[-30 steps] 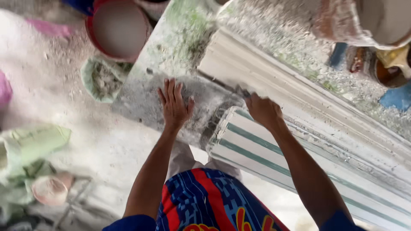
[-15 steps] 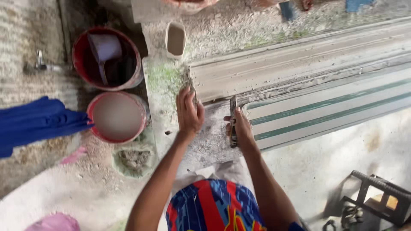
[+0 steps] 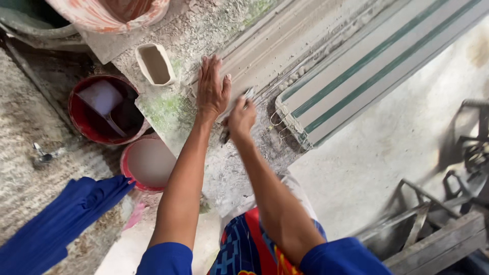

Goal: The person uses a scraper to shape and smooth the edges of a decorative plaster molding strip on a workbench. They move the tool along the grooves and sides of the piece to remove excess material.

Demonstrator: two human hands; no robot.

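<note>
A long grey plaster moulding (image 3: 285, 46) lies on a rough, plaster-crusted workbench (image 3: 229, 168), running from the centre toward the far right. Just beside it on the right lies a white cast strip with green stripes (image 3: 377, 66). At the left, a dark red bucket (image 3: 76, 109) holds a scoop; nearer stands a smaller red bucket of pale slurry (image 3: 147, 163). A small rectangular cup (image 3: 155, 63) sits farther back. The left hand (image 3: 211, 89) presses flat, fingers spread, on the near end of the moulding. The right hand (image 3: 240, 118) is closed around a narrow metal scraping tool (image 3: 248, 94), its tip touching the moulding's edge.
</note>
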